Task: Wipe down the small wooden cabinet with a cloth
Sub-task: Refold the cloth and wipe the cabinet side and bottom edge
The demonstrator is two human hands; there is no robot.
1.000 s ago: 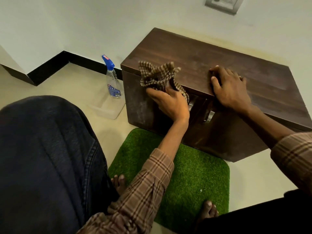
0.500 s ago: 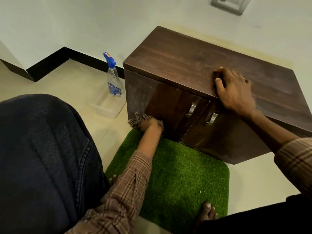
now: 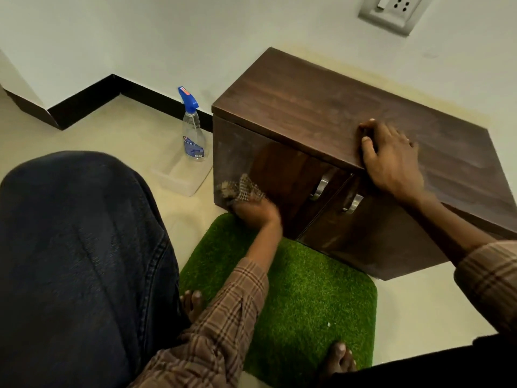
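A small dark wooden cabinet (image 3: pixel 307 107) with two doors and metal handles stands on the floor against the wall. My left hand (image 3: pixel 256 212) grips a brown checked cloth (image 3: pixel 240 189) and presses it against the lower left of the left door. The hand and cloth are blurred. My right hand (image 3: pixel 391 158) rests flat on the cabinet's top at its front edge, above the handles, fingers spread.
A clear spray bottle (image 3: pixel 193 133) with a blue nozzle stands left of the cabinet, beside a shallow clear plastic tray (image 3: pixel 179 177). A green grass mat (image 3: pixel 307 289) lies in front, with bare toes on it. My denim-clad knee (image 3: pixel 78 261) fills the lower left. A wall socket (image 3: pixel 391 9) is above.
My left hand swept the cloth from the cabinet's top front edge down the left door to its bottom, then slightly back up. My right hand stayed on the top.
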